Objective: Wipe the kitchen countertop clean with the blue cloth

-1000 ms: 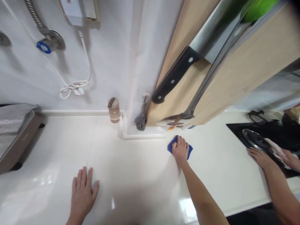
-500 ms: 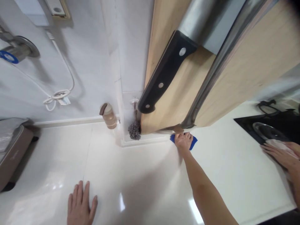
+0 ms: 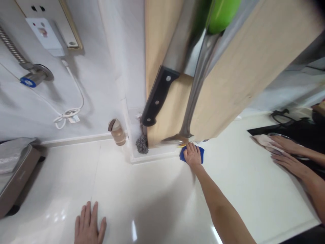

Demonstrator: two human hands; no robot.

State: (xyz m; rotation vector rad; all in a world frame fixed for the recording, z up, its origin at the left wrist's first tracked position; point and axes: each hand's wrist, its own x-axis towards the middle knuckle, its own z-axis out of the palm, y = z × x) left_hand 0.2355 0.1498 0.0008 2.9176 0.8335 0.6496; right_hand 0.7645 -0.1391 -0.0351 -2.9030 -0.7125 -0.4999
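Pressing blue cloth (image 3: 202,153) onto tabletop (image 3: 122,193).
Right hand (image 3: 193,156), slightly curled, holds it beside wooden board (image 3: 215,101); left hand (image 3: 88,228) open, empty.

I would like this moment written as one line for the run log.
Right hand: resting on blue cloth | left hand: palm down on white countertop | other person's hands: on pale cloth by black cooktop
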